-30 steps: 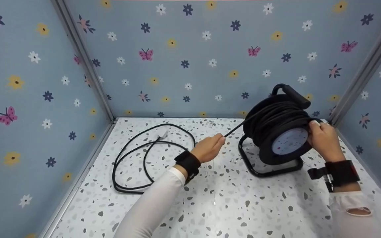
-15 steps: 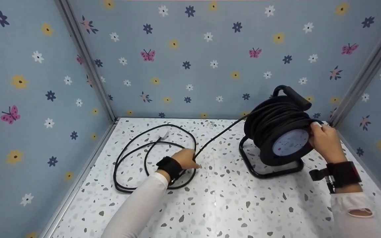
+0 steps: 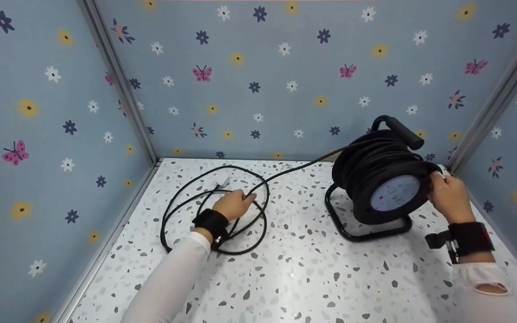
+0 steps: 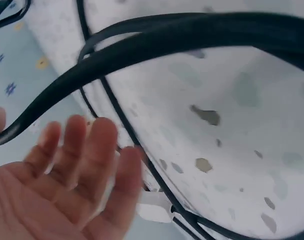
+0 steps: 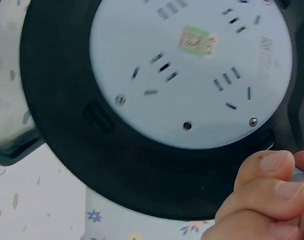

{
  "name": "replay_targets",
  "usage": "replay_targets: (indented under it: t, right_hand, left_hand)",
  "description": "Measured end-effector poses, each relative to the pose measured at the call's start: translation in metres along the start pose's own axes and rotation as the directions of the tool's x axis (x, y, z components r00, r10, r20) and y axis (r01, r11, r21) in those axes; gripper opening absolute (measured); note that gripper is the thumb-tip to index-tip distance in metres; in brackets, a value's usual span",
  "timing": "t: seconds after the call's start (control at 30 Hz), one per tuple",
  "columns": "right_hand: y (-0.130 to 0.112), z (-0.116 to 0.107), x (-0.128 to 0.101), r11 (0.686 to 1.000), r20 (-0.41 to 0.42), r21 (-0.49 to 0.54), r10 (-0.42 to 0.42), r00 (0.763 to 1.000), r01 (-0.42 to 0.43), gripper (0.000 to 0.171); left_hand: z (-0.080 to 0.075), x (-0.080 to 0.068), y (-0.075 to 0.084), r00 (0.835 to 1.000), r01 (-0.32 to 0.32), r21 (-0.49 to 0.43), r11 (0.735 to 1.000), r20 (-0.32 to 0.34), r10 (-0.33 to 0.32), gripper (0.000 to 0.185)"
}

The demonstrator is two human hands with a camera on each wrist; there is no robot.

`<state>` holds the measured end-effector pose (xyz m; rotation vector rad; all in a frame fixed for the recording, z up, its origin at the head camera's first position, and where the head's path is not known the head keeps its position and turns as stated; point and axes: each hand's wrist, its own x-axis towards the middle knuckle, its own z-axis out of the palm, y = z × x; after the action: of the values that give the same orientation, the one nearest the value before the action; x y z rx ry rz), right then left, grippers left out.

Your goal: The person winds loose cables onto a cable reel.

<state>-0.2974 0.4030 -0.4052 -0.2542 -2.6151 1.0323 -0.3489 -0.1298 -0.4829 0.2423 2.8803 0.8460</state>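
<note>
Black cable [image 3: 258, 197] lay in loose loops on the speckled tabletop [image 3: 294, 278], and the left hand [image 3: 234, 204] hovered over them with its fingers [image 4: 99, 145] spread and relaxed, holding nothing. From the loops the cable ran up to the reel [image 3: 382, 175] standing at the right. The right hand [image 3: 449, 195] curled its fingers [image 5: 264, 192] round the reel's rim.
</note>
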Motion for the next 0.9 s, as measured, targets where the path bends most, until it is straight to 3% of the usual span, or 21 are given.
replay_targets:
  t: [0.07, 0.17, 0.33, 0.37, 0.5, 0.57, 0.6, 0.63, 0.7, 0.77, 0.9]
  right_hand:
    - [0.006, 0.001, 0.001, 1.0, -0.012, -0.012, 0.008, 1.0, -0.008, 0.055]
    - [0.015, 0.003, 0.001, 1.0, 0.006, 0.002, 0.03, 1.0, -0.03, 0.055]
    - [0.032, 0.011, 0.0, 0.996, 0.085, -0.017, 0.088, 0.993, -0.087, 0.058]
    - [0.036, 0.012, 0.0, 0.995, 0.098, -0.031, 0.097, 0.991, -0.094, 0.058]
    - [0.049, 0.022, -0.002, 0.992, 0.139, -0.076, 0.113, 0.984, -0.103, 0.058]
    - [0.054, 0.027, -0.004, 0.992, 0.166, -0.091, 0.104, 0.981, -0.09, 0.058]
    - [0.056, 0.029, -0.005, 0.991, 0.178, -0.099, 0.101, 0.979, -0.084, 0.058]
    - [0.058, 0.031, -0.006, 0.991, 0.192, -0.103, 0.099, 0.976, -0.081, 0.057]
    - [0.062, 0.036, -0.008, 0.991, 0.211, -0.111, 0.097, 0.973, -0.074, 0.058]
    - [0.064, 0.04, -0.01, 0.99, 0.226, -0.127, 0.094, 0.97, -0.066, 0.06]
    - [0.066, 0.049, -0.015, 0.983, 0.244, -0.179, 0.086, 0.966, -0.042, 0.061]
  left_hand:
    - [-0.007, -0.001, 0.002, 0.998, 0.025, -0.077, 0.997, 0.061, -0.021, 0.062]
    - [-0.011, -0.001, 0.005, 0.99, 0.02, -0.158, 0.987, 0.14, 0.002, 0.065]
    - [-0.003, 0.005, 0.004, 0.964, -0.05, -0.251, 0.967, 0.241, 0.112, 0.051]
    - [0.01, 0.018, -0.009, 0.957, -0.103, -0.266, 0.959, 0.236, 0.168, 0.05]
    - [0.02, 0.02, -0.005, 0.951, -0.214, -0.264, 0.94, 0.165, 0.263, 0.049]
    - [0.024, 0.017, 0.001, 0.953, -0.255, -0.263, 0.93, 0.093, 0.288, 0.051]
    - [0.015, 0.003, 0.017, 0.961, -0.235, -0.266, 0.935, 0.079, 0.264, 0.05]
    - [0.016, 0.0, 0.02, 0.962, -0.245, -0.258, 0.935, 0.051, 0.267, 0.051]
    - [0.017, -0.005, 0.028, 0.957, -0.282, -0.214, 0.935, -0.001, 0.289, 0.051]
    - [0.018, -0.008, 0.034, 0.946, -0.324, -0.152, 0.934, -0.039, 0.322, 0.049]
    - [0.022, -0.012, 0.047, 0.912, -0.409, -0.068, 0.91, -0.054, 0.406, 0.047]
